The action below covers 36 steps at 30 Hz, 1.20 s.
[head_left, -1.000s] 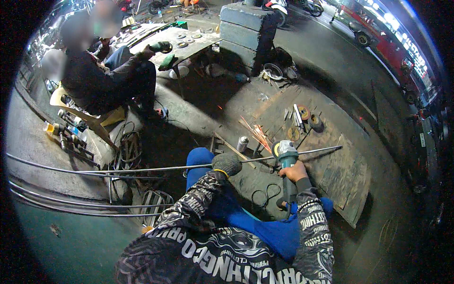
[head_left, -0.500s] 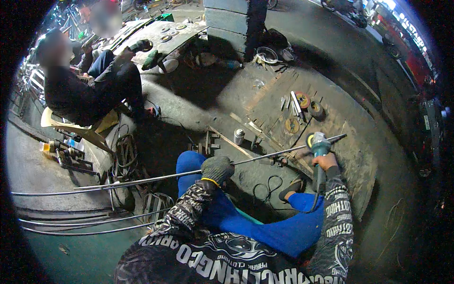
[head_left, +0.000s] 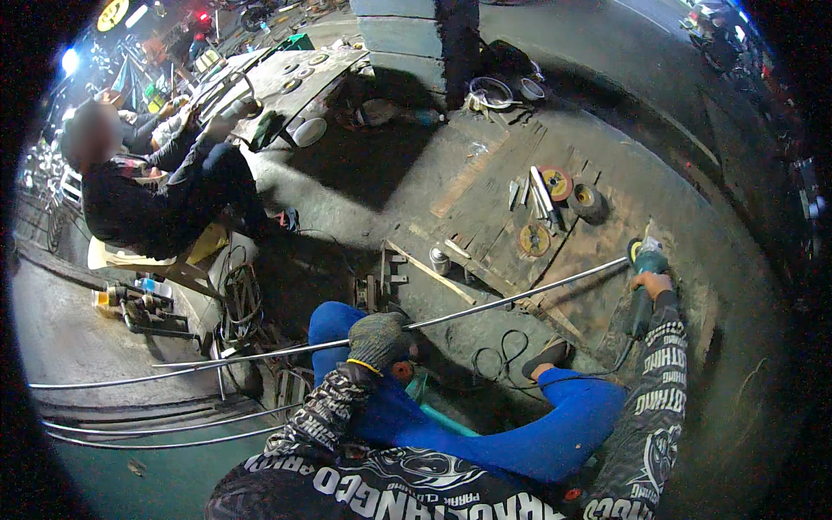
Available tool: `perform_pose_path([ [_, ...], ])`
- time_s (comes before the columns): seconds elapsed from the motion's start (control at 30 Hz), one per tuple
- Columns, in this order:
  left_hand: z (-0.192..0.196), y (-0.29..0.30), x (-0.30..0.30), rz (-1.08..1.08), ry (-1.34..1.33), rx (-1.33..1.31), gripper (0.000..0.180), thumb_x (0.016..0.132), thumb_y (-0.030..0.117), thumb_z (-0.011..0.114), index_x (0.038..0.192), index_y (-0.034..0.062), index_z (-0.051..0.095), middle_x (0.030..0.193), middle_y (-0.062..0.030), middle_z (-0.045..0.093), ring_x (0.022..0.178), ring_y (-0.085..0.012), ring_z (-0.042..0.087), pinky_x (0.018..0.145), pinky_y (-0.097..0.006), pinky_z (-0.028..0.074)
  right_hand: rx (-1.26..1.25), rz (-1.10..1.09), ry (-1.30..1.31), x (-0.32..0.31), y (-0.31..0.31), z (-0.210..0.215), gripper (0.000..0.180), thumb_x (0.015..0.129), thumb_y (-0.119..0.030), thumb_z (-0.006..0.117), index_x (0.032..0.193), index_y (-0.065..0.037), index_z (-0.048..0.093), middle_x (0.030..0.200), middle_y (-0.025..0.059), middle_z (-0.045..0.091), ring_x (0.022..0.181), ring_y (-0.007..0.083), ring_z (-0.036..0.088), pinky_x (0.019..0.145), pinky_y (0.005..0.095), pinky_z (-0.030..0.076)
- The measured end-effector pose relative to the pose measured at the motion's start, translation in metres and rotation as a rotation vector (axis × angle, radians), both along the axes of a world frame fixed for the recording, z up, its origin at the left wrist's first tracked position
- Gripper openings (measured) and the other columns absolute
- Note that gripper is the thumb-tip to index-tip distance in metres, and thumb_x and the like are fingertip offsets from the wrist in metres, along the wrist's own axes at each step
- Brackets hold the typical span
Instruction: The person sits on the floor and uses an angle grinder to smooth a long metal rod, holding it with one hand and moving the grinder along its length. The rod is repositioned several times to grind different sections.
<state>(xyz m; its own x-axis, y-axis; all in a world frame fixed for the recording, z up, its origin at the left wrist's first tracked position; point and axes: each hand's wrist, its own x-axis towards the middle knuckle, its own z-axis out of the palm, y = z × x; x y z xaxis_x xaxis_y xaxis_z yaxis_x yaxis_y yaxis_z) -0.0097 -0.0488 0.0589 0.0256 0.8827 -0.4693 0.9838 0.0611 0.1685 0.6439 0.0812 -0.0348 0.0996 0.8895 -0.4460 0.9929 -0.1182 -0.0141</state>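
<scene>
A dark grey knit glove with a yellow cuff covers my left hand (head_left: 379, 341), which is closed around a long thin metal rod (head_left: 520, 295). The rod slants from the far left, across my blue-clad knee, up to the wooden board on the right. My bare right hand (head_left: 653, 284) grips a teal angle grinder (head_left: 648, 261) with a grey head. Its yellowish disc sits at the rod's right end; whether it touches the metal I cannot tell. The grinder's cord (head_left: 576, 374) trails down beside my foot.
Grinding discs (head_left: 535, 240) and short metal pieces (head_left: 543, 196) lie on the worn wooden board (head_left: 594, 290). A spray can (head_left: 439, 263) stands left of it. More rods (head_left: 173, 426) extend at lower left. Another person (head_left: 156, 195) sits on a chair at upper left, near a table (head_left: 316, 84).
The grinder in my right hand has moved right along the rod to its end. My left hand still holds the rod and appears slightly lower and further left. The view has shifted a little.
</scene>
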Motion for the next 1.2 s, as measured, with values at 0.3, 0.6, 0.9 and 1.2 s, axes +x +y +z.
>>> perform_pose_path([
  [0.3,0.013,-0.006,0.001,0.059,-0.018,0.019,0.040,0.068,0.044,0.070,0.100,0.0199,0.069,0.087,-0.0136,0.070,0.083,-0.0348,0.067,0.070,-0.047,0.053,0.023,-0.101,0.154,0.051,0.029,0.016,0.029,0.088,-0.040,0.048,0.102,-0.027,0.070,0.117,0.0091,0.065,0.103,0.0332,0.063,0.089,0.0434,0.048],
  [0.6,-0.008,-0.005,0.006,0.076,-0.060,-0.041,0.040,0.063,0.035,0.075,0.099,0.0172,0.073,0.095,-0.0121,0.071,0.091,-0.0315,0.068,0.077,-0.046,0.054,0.125,-0.507,0.292,0.024,0.031,0.020,0.031,0.064,-0.032,0.072,0.084,-0.009,0.075,0.102,0.0140,0.068,0.090,0.0242,0.063,0.079,0.0348,0.049],
  [0.9,-0.026,0.004,0.024,0.011,-0.041,0.150,0.020,0.078,0.027,0.061,0.082,0.0146,0.075,0.078,-0.0106,0.071,0.072,-0.0316,0.070,0.063,-0.045,0.055,-0.039,0.134,0.036,-0.029,0.011,0.006,0.021,0.083,-0.035,0.055,0.093,-0.031,0.073,0.103,0.0105,0.069,0.098,0.0278,0.065,0.085,0.0375,0.049],
  [1.2,-0.062,0.026,0.035,0.031,-0.109,0.205,0.030,0.082,0.035,0.058,0.083,0.0090,0.074,0.082,-0.0151,0.071,0.076,-0.0346,0.070,0.069,-0.048,0.056,0.154,-0.444,0.306,-0.164,-0.029,0.044,0.049,0.053,-0.029,0.082,0.081,0.008,0.066,0.090,0.0163,0.066,0.083,0.0264,0.064,0.069,0.0400,0.049],
])
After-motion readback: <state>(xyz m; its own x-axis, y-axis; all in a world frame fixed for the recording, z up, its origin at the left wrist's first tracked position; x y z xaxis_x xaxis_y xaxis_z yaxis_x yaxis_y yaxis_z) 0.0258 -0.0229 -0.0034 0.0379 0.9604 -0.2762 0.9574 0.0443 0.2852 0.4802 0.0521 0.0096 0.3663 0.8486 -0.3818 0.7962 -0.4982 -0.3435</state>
